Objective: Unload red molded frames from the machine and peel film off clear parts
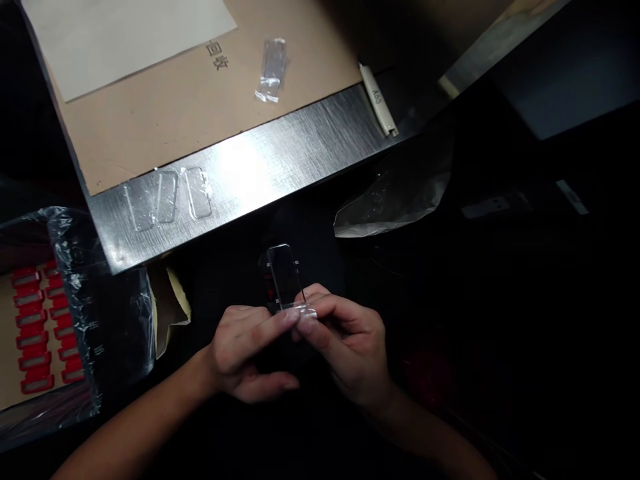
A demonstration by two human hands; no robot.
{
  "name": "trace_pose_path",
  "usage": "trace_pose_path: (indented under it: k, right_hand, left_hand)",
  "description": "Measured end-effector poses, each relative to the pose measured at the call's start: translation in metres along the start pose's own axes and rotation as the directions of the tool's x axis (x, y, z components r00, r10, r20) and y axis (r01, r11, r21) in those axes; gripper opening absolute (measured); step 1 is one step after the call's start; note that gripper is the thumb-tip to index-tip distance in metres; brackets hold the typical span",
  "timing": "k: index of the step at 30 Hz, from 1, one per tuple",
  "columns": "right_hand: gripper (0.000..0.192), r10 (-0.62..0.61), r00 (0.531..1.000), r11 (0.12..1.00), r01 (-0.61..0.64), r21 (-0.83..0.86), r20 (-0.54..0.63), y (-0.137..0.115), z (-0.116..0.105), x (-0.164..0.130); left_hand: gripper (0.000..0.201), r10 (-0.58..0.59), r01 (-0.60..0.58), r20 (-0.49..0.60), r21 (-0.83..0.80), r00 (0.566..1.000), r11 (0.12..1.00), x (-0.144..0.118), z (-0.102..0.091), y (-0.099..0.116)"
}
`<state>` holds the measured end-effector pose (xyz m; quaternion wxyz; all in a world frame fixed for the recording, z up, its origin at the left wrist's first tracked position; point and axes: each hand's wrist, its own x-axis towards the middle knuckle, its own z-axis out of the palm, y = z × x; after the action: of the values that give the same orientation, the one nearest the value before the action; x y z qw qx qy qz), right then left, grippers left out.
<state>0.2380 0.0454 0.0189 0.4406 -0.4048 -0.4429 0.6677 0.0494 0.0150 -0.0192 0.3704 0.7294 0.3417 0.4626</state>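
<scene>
A clear rectangular plastic cover [286, 270] with small side tabs stands upright from my hands, over the dark area below the table edge. My right hand [350, 333] pinches its lower end between thumb and fingers. There a strip of clear film [306, 311] shines. My left hand [250, 347] reaches in from the left, index finger stretched out and its tip on the film at the cover's lower end. The left thumb points away from the cover, touching nothing. The remaining left fingers are partly hidden.
Several clear covers [199, 192] lie on the metal table edge [295, 143]. Cardboard [165, 117] bears white paper [135, 40] and a clear piece [273, 67]. A white cutter-like tool [379, 100] lies right. Red-framed parts [34, 339] fill a plastic-lined box [93, 333] at left.
</scene>
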Motion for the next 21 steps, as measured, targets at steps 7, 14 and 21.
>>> trace_pose_path:
  k: [7,14,21]
  right_hand:
    - [0.008,-0.1,0.995,0.987,0.101,-0.128,0.013,0.0,-0.005,-0.001]
    - [0.016,-0.253,0.967,0.919,0.253,-0.303,0.04,0.013,-0.006,-0.003]
    - [0.017,-0.346,0.934,0.866,0.353,-0.354,0.086,0.026,0.005,-0.011]
  left_hand:
    - [0.086,-0.106,0.095,0.157,0.077,0.982,0.993,-0.002,-0.011,0.001]
    - [0.077,-0.43,0.499,0.255,-0.443,0.866,0.745,0.002,-0.011,0.011]
    - [0.086,-0.597,0.346,0.19,-0.925,0.78,0.158,0.023,-0.024,0.027]
